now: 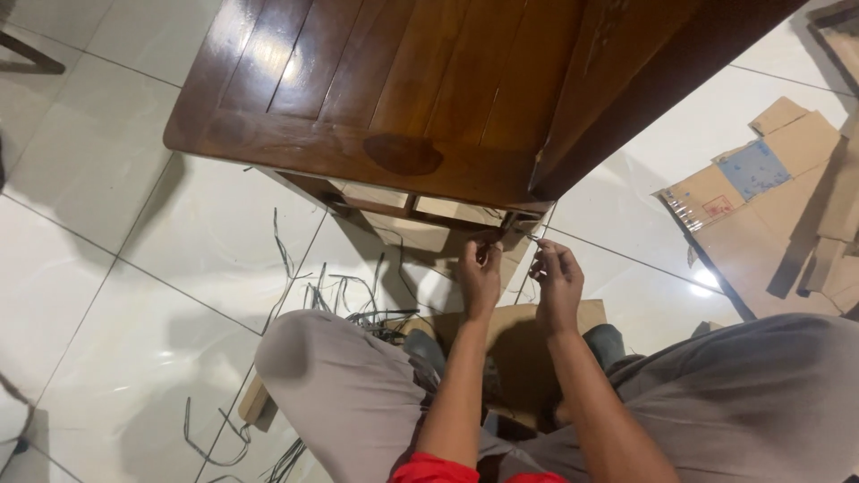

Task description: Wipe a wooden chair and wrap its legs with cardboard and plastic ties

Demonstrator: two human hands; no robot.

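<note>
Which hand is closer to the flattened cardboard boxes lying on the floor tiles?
Right. The right hand is on the side of the cardboard boxes, with bare tiles between them. The left hand is beyond it, farther from the boxes.

We see bare forearms ending in the left hand (480, 275) and the right hand (557, 282). We wear loose grey trousers (344, 389). A red sleeve edge (429, 470) shows at the bottom.

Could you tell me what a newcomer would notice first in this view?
The dark glossy wooden table fills the upper middle. Just below its near edge, the left hand and right hand pinch a thin wire. Loose wire strands litter the white tiled floor at left; flattened cardboard lies at right.
</note>
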